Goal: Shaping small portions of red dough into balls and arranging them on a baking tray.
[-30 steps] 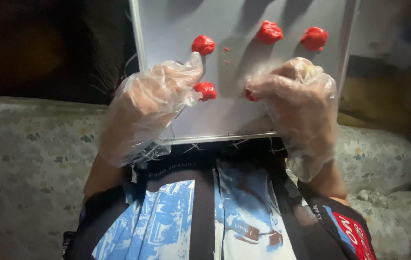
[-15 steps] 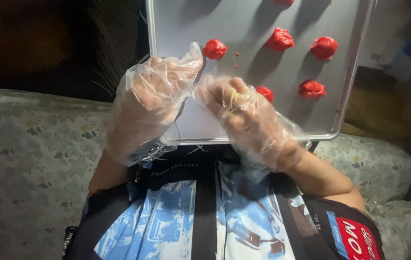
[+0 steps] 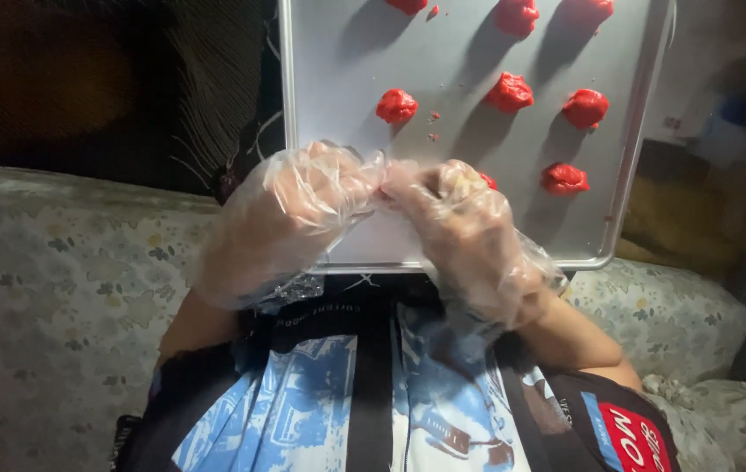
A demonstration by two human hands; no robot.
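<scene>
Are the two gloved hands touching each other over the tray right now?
Touching. The head view shows the left hand and right hand meeting at the fingertips, their clear gloves pressed together with no gap, just above the near edge of the metal tray.

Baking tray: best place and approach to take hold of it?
Judging by its pose, take the baking tray by its raised rim at the near right corner, coming from the right side. That stretch of rim is bare and overhangs the patterned cushion. The near edge's middle is blocked by the left hand and right hand; the red dough lumps fill the far part.
</scene>
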